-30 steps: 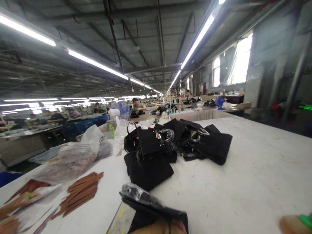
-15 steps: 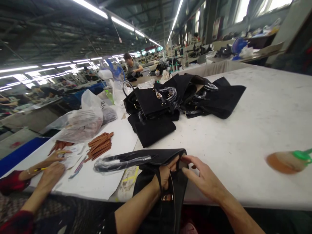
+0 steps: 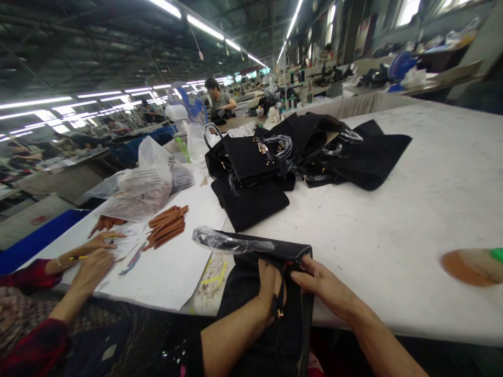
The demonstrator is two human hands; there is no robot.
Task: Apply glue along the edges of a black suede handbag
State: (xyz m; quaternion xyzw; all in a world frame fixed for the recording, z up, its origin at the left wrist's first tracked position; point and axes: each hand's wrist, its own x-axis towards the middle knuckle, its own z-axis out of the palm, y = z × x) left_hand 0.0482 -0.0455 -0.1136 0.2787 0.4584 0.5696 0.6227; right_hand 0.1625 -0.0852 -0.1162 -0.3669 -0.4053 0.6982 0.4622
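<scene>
A black handbag (image 3: 271,335) lies over the table's front edge, its mouth towards me. Clear plastic wraps its handle (image 3: 231,242), which points left. My left hand (image 3: 270,283) reaches into the opening, and its fingers are hidden inside the bag. My right hand (image 3: 320,283) pinches the bag's right corner, thumb on the near side and fingers on the top edge. A small gold metal piece (image 3: 280,313) shows on the bag just below my left hand.
Several black bags (image 3: 251,173) are heaped behind on the white table (image 3: 393,235). A bottle of orange-brown liquid (image 3: 467,267) stands at right. At left, a co-worker's hands (image 3: 92,267) hold a yellow pen near brown strips (image 3: 168,226) and a plastic bag (image 3: 147,183).
My left hand has sunk deeper into the bag's opening. The wrapped handle has shifted right and up, and my right hand has closed in on the bag's corner.
</scene>
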